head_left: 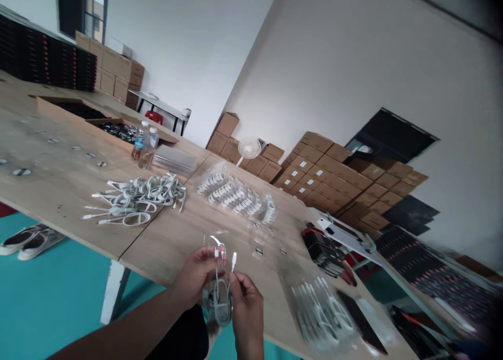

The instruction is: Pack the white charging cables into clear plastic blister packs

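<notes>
Cable point(223, 310) held — cable heap point(137, 197) left, bagged cables point(324, 313) right.

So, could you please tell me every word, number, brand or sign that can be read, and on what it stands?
No text is readable.
Blue label on the clear plastic bottle with brownish liquid: too small and blurred.
White rectangular labels on the stacked brown cardboard boxes: too small.

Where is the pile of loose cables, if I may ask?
The pile lies on the table, left of centre in the head view, near the bottles.
</notes>
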A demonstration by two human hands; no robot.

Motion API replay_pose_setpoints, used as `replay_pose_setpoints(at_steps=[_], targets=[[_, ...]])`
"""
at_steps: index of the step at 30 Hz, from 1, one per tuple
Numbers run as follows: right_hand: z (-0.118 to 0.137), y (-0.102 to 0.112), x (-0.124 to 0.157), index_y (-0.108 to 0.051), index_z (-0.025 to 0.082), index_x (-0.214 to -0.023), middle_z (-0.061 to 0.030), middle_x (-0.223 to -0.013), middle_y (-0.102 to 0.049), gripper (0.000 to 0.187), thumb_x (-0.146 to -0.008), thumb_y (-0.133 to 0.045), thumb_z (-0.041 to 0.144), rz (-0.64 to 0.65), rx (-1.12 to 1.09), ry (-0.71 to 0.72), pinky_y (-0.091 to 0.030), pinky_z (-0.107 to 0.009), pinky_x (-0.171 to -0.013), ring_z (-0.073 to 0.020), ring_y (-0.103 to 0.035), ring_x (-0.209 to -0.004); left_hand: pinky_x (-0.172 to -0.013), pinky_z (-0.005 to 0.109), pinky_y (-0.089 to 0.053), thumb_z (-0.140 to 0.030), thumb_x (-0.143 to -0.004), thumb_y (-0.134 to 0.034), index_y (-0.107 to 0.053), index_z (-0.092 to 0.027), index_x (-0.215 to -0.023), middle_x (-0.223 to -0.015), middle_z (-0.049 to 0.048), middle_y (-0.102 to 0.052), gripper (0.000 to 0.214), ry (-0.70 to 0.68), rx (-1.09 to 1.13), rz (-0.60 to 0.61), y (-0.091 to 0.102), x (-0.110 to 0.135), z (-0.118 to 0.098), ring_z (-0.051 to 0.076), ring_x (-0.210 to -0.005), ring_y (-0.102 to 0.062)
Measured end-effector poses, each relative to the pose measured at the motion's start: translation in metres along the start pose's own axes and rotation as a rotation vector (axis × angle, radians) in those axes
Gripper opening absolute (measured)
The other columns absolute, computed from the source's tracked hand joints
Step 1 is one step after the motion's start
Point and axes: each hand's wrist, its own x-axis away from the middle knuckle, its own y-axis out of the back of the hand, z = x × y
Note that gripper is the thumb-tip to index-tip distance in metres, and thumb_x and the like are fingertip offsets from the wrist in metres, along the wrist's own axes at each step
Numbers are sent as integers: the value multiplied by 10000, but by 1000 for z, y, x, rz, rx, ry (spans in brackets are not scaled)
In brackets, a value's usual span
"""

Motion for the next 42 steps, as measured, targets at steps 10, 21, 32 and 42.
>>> replay_pose_setpoints(at_steps=[10, 21, 32, 42], targets=[[2, -3, 0, -685, 156, -767, -46, -698, -706, 296, -747, -677, 451, -64, 17, 66, -492, -267, -585, -185, -623, -619, -691, 258, -469, -293, -548, -852, -692, -155, -767, -735, 21, -669, 304, -8, -22, -5, -5, 4, 0, 136, -670, -598], [-1, -10, 5, -668, 213, -778, -36, -706, -704, 270, -901, -485, 371, -134, 603, 441, -432, -236, -596, -169, -644, -634, -595, 236, -447, -290, -526, -834, -648, -153, -690, -641, -1, -619, 283, -20, -4, -33, -8, 5, 8, 116, -577, -561], [6, -18, 8, -573, 230, -699, -21, -605, -628, 353, -963, -369, 345, -253, 889, 589, -348, -263, -531, -165, -591, -528, -515, 230, -409, -339, -528, -821, -573, -176, -614, -548, -27, -593, 308, -104, -49, -249, -12, -13, 35, 110, -494, -543], [-4, 9, 14, -646, 229, -815, -66, -896, -611, 180, -894, -546, 355, -108, 806, 732, -495, -302, -764, -200, -621, -841, -518, 239, -457, -279, -610, -800, -539, -192, -701, -545, -51, -562, 289, -40, 126, -312, -3, -27, 13, 108, -478, -552]])
